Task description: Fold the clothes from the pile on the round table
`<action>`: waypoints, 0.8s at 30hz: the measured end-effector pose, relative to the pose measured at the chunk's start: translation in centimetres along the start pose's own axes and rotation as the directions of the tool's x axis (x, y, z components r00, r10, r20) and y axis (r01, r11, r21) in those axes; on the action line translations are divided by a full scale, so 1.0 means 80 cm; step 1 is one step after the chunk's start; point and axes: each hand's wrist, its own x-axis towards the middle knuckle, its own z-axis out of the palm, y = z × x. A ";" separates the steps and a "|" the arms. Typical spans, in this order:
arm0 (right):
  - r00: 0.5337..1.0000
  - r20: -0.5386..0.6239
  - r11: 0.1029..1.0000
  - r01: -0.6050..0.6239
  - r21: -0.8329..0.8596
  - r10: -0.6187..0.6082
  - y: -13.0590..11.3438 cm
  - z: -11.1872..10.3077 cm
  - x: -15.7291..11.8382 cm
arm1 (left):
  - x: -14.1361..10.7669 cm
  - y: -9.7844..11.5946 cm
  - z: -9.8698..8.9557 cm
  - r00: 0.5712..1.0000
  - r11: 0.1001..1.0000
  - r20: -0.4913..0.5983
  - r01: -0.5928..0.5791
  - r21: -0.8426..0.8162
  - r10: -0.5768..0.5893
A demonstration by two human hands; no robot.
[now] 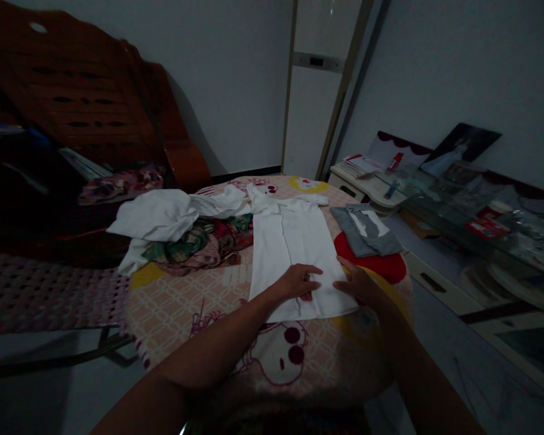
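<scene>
A white short-sleeved garment lies spread on the round table with the patterned cloth, its sleeves toward the far side. Over its lower middle rests my left hand, fingers apart and holding nothing. My right hand is at the garment's lower right edge, fingers spread, also holding nothing. A lengthwise fold or crease runs down the garment's middle. To the left sits a pile of white cloth on top of green and red checked fabric. Folded grey clothing lies to the right.
A woven chair stands at the left, with a carved wooden bench behind it. On the right is a cabinet with a glass top bearing papers and small items. A tall white appliance stands behind the table.
</scene>
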 end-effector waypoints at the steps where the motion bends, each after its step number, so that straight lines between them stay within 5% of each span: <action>1: 1.000 0.022 1.000 0.001 0.013 -0.002 -0.001 -0.001 -0.009 | 0.000 0.000 -0.001 1.000 1.000 0.013 -0.015 0.025 0.015; 10: 0.948 0.228 0.968 -0.243 0.069 0.222 0.006 -0.010 -0.047 | -0.004 0.006 -0.001 0.996 0.995 0.083 0.029 0.098 -0.037; 15: 0.975 0.183 0.990 -0.118 -0.074 0.130 0.006 -0.017 -0.045 | -0.013 0.018 -0.012 0.990 0.992 0.120 0.057 0.114 -0.071; 18: 0.995 0.075 0.963 -0.038 -0.268 0.060 -0.008 -0.023 -0.042 | -0.016 0.032 -0.032 0.997 0.955 -0.033 -0.064 0.288 0.076; 21: 0.998 -0.057 0.954 0.005 -0.301 -0.023 -0.030 -0.022 -0.040 | -0.021 0.047 -0.051 0.942 0.867 -0.225 -0.114 0.485 0.249; 24: 0.991 -0.020 0.972 0.123 -0.202 -0.129 -0.047 -0.004 -0.039 | -0.033 0.055 -0.056 0.953 0.803 -0.167 -0.110 0.585 0.252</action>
